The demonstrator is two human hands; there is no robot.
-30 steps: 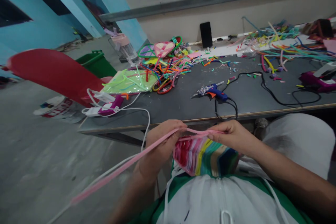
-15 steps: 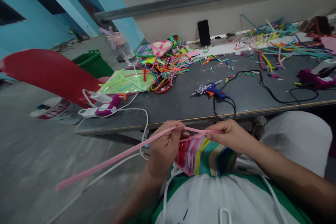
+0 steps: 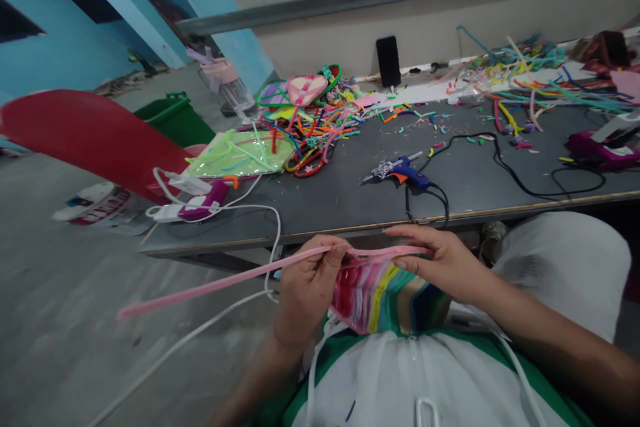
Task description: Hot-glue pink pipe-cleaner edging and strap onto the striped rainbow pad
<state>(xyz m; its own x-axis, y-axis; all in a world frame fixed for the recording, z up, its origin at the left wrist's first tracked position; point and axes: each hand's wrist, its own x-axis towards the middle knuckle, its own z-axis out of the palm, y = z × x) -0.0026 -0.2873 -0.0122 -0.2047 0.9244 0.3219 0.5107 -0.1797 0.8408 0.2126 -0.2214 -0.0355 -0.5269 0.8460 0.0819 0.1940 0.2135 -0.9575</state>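
A long pink pipe cleaner runs from low on the left to the top edge of a striped multi-coloured panel over my lap. Pinched between thumb and fingers of my left hand, it lies against the panel's left top corner. Its right part follows the panel's pink upper edge. My right hand is at the other end of that edge, index finger lifted and thumb below, with the pink strip between the spread fingers. The panel's right side is partly shaded by this hand.
A blue glue gun lies on the grey table, its black cord trailing right. Pipe cleaner pieces are heaped behind. A purple socket block with white cables stands at the left corner, near a red chair. A phone leans on the wall.
My right fingers have parted from their pinch, and the index finger is raised. The free left end of the pink pipe cleaner has swung upward. My left hand keeps its pinch.
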